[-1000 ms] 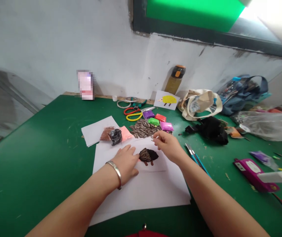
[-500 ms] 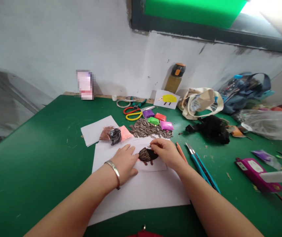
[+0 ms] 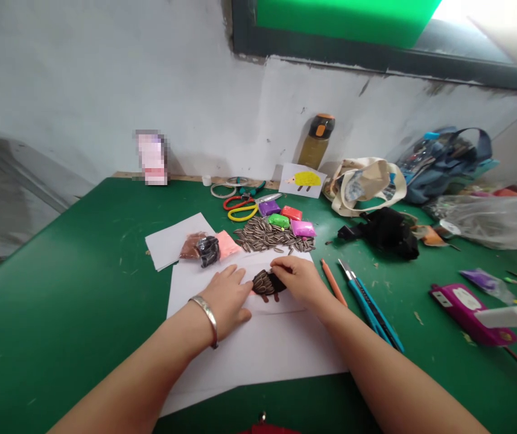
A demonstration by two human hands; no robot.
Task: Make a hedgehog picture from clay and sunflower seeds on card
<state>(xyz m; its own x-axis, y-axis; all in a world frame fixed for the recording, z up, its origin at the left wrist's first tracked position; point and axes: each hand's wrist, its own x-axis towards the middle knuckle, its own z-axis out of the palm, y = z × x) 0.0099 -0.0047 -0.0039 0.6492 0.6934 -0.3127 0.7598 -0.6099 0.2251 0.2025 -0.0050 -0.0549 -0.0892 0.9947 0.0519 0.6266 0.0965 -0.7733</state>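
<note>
My right hand [image 3: 301, 278], which was lifted over the sunflower seed pile [image 3: 272, 237] a second ago, has come down with fingertips pinched narrowly onto the top edge of the dark seed-covered hedgehog figure [image 3: 268, 283] on the white paper [image 3: 262, 343]. My left hand [image 3: 228, 296], wearing a silver bangle [image 3: 206, 310], stays flat with fingers spread, touching the figure's left side. An orange pencil [image 3: 333, 282] and blue craft knives [image 3: 369, 304] lie just right; nothing blocks the figure.

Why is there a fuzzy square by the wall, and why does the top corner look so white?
In the head view, the pixelated patch at the table's far edge is blurred on purpose; the window corner is washed out by bright daylight; the seed hedgehog between both hands stays sharp.
</note>
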